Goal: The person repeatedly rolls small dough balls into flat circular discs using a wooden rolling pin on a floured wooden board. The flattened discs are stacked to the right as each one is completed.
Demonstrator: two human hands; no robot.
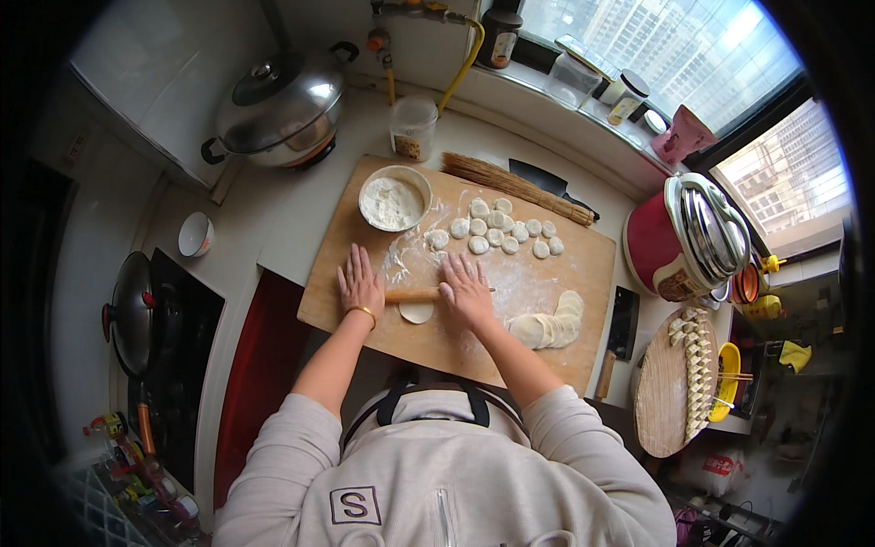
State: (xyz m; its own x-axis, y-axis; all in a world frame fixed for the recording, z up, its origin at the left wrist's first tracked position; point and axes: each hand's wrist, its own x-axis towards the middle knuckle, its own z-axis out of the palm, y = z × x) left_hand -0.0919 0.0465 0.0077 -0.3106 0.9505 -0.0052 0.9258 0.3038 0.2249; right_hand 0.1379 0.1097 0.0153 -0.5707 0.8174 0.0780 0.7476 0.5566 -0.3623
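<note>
A wooden rolling pin [412, 295] lies crosswise on a floured wooden board [465, 362]. My left hand [361, 284] rests flat over its left end, fingers stretched forward. Over the right part lies my right hand [466, 290], palm down with fingers spread; the pin's thin tip shows just past it. Under the pin, a round dough wrapper [416, 312] sticks out on my side. Right of my right hand is an overlapping row of rolled wrappers [547, 329]. Several small dough discs [495, 219] lie farther up the board, near a bowl of flour [392, 203].
Behind the board are a straw brush [513, 184] and a dark blade [536, 176]. A cleaver [622, 325] lies right of it, before a red cooker [666, 236]. Folded dumplings [697, 376] line a round tray [660, 390]. A lidded steel pot [284, 109] stands back left.
</note>
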